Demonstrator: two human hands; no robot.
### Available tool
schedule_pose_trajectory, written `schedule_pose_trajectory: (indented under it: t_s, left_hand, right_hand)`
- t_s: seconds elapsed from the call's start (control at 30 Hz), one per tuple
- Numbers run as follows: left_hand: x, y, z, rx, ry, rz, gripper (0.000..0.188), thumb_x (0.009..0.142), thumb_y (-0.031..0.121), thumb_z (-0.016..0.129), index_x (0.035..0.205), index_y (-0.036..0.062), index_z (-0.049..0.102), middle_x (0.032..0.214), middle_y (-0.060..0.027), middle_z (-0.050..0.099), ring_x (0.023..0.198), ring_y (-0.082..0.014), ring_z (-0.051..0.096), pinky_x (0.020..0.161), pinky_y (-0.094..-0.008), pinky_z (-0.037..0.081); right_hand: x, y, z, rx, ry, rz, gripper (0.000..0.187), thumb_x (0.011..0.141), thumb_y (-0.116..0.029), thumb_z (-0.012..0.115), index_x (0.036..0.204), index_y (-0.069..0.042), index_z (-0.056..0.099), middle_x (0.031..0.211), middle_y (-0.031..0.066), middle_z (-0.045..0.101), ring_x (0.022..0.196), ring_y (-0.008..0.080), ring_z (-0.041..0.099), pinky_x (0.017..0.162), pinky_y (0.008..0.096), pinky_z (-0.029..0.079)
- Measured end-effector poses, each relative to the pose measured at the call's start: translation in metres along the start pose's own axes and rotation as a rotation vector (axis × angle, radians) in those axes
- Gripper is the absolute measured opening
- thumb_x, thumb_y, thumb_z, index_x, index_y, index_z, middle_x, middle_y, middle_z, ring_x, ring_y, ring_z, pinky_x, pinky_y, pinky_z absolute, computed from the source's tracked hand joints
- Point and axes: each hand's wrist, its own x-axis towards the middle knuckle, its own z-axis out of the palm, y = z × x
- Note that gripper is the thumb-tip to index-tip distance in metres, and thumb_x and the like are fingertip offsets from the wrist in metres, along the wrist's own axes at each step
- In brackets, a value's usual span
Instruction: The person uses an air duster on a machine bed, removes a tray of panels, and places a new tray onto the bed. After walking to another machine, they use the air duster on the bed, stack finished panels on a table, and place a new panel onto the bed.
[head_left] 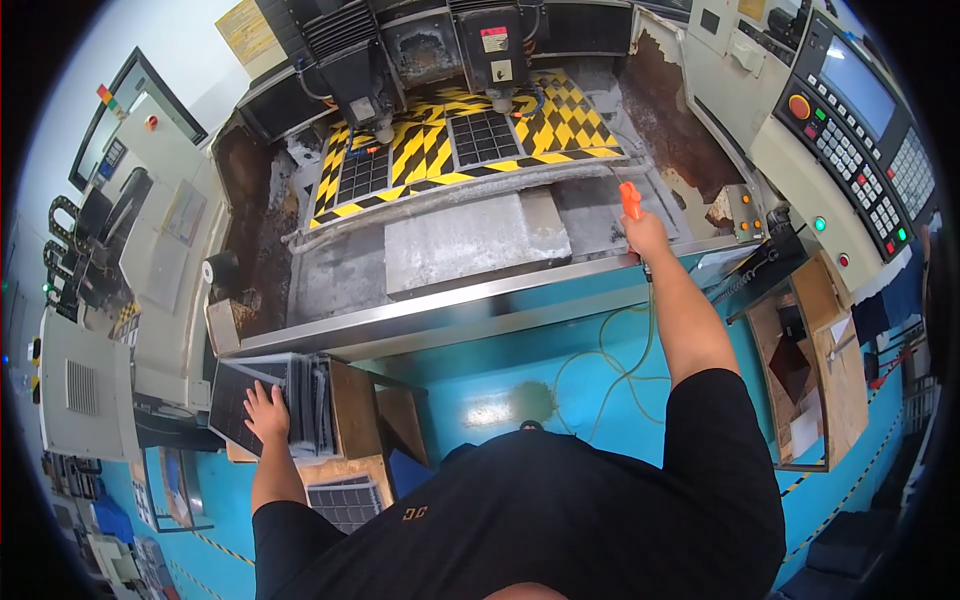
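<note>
My right hand is closed round an orange air blow gun, held out over the front edge of the machine. A thin yellowish hose hangs below that hand and loops on the floor. To the left, my left hand lies with fingers spread on a stack of dark, gridded panels standing on a wooden stand. Two similar gridded pieces, a left one and a right one, sit on the yellow-and-black striped machine bed.
Two spindle heads hang over the bed. In front of it lies a grey metal block. A control panel stands at the right, above a wooden cabinet. More gridded panels lie low on the left.
</note>
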Motion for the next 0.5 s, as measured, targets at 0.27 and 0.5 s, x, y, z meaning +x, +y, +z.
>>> schedule_pose_trajectory:
  t_s: [0.27,0.5]
  left_hand:
    - [-0.003,0.005,-0.007,-0.011,-0.026,-0.002,0.069,0.098,0.060,0.035,0.156,0.0230,0.029,0.163,-0.0089,0.024,0.150,-0.0341,0.022,0.115,-0.0641,0.021]
    - [-0.002,0.006,-0.005,-0.018,-0.018,0.000,0.068,0.098,0.060,0.036,0.156,0.0238,0.030,0.163,-0.0090,0.025,0.150,-0.0339,0.022,0.115,-0.0642,0.021]
  right_hand:
    - [0.012,0.018,0.011,0.042,-0.001,-0.011,0.036,0.088,-0.034,0.064,0.080,0.000,0.066,0.064,0.0113,0.065,0.058,0.0258,0.066,0.056,0.0414,0.050]
    - [0.019,0.026,0.014,0.025,0.012,-0.022,0.036,0.088,-0.034,0.064,0.078,0.001,0.065,0.061,0.0110,0.063,0.054,0.0257,0.064,0.054,0.0413,0.049]
